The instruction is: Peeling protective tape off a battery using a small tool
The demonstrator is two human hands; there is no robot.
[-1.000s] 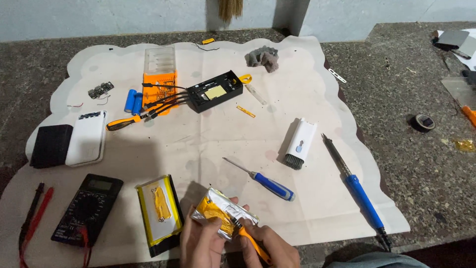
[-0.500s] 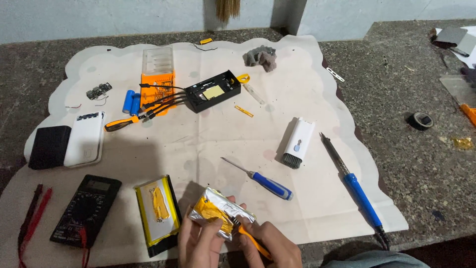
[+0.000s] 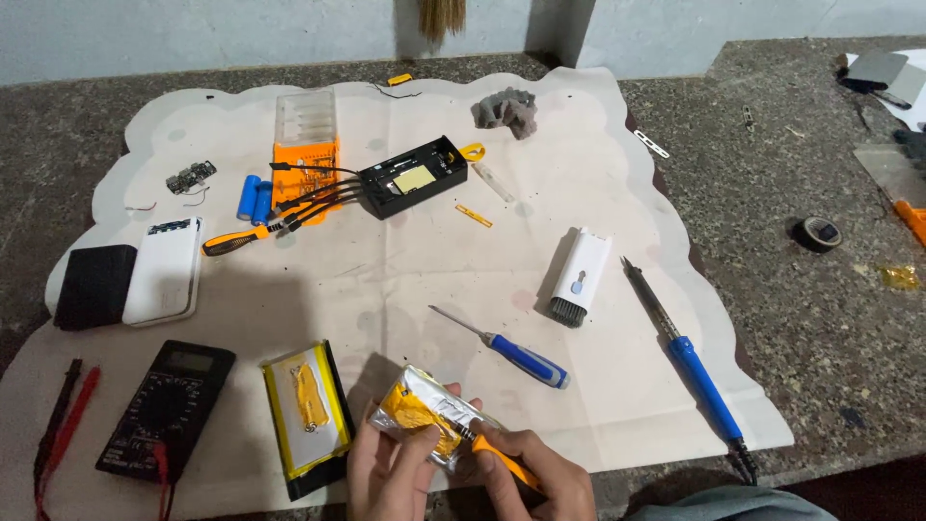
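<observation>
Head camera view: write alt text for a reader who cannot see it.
Two hands work on a silver pouch battery with orange tape: the left hand grips it, the right hand presses an orange-handled tool against it. A multimeter and a blue screwdriver lie nearby on a white mat.

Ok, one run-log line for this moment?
left hand: holds silver pouch cell | right hand: orange-handled tool against cell | blue screwdriver: lying nearby

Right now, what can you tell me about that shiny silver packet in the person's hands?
The silver pouch looks like a flat foil-wrapped pack, crinkled, with yellow-orange tape across its face. It is tilted above the near edge of the white mat. The left hand grips its lower end; the right hand presses an orange-handled tool against its edge.
</observation>
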